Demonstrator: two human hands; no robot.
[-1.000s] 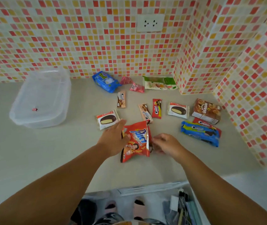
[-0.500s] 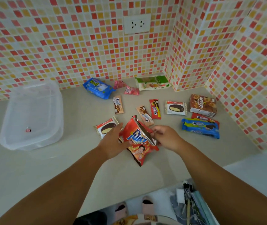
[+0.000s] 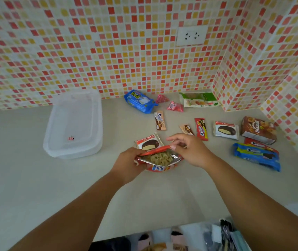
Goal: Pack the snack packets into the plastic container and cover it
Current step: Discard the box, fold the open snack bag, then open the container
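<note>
My left hand (image 3: pixel 126 164) and my right hand (image 3: pixel 189 151) both grip a red snack bag (image 3: pixel 160 160) above the counter. Its top is pulled apart and pale curly snacks show inside. The clear plastic container (image 3: pixel 74 124), with its lid on, stands at the back left against the wall. Loose packets lie behind and right of my hands: a Choco Pie (image 3: pixel 148 143), a second pie packet (image 3: pixel 226 130), a blue packet (image 3: pixel 139 103), a red Oreo stick (image 3: pixel 201 129), a brown box (image 3: pixel 257 130) and a blue Oreo pack (image 3: pixel 256 156).
Tiled walls close the back and the right side, with a socket (image 3: pixel 191 35) above the counter. A green packet (image 3: pixel 198 100) and two small pink packets (image 3: pixel 175 106) lie by the back wall. The counter's front edge runs below my forearms, with feet and clutter beyond it.
The red bag went from lying flat on the counter to being lifted and held mouth-up by both hands, its top now spread apart. The view has shifted, so the container appears nearer the middle.
</note>
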